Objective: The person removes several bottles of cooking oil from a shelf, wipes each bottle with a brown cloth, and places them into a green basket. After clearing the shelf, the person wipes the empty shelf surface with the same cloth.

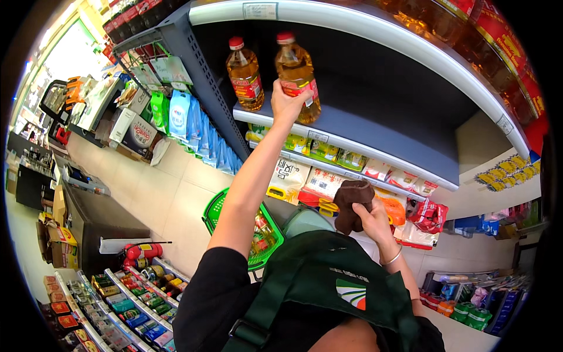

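My left hand [289, 103] is wrapped around the lower half of a bottle of cooking oil [299, 61] with a red cap and red label. That bottle is upright at the front edge of a dark grey shelf [374, 119]; whether its base touches the shelf I cannot tell. A second, similar oil bottle [245, 75] stands just left of it, by the shelf's side upright. Lower down, in front of the apron, my right hand [374, 220] grips a bunched brown cloth [352, 202].
A green plastic basket [275, 220] holding several bottles is on the floor below my left arm. Packets [325, 149] and bags of rice [288, 176] fill the lower shelves. Large oil bottles [479, 35] line the shelf above. Behind me are fire extinguishers [143, 251] and drink racks [127, 303].
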{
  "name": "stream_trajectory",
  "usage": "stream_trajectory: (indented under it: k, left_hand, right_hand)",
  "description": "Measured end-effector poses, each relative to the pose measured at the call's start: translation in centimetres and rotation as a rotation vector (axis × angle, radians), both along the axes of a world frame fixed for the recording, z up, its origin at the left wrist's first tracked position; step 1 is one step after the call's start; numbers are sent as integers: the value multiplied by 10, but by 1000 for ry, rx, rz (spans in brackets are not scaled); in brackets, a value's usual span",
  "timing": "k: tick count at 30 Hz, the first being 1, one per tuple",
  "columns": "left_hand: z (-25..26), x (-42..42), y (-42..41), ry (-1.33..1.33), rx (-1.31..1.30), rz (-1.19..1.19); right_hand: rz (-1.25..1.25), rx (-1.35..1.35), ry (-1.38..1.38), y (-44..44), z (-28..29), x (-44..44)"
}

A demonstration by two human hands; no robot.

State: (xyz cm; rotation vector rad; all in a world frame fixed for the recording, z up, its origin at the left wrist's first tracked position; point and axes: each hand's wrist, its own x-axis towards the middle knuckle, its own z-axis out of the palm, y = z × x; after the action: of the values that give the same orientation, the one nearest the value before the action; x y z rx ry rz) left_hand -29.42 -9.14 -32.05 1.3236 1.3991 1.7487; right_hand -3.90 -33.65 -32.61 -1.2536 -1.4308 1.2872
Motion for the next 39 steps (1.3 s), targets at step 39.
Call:
stream_trajectory:
  k: [39]
  left_hand:
    - [-47,-13,-250,-836,-395,-1200]
  right_hand:
    - [610,-35,605,49,59,-115]
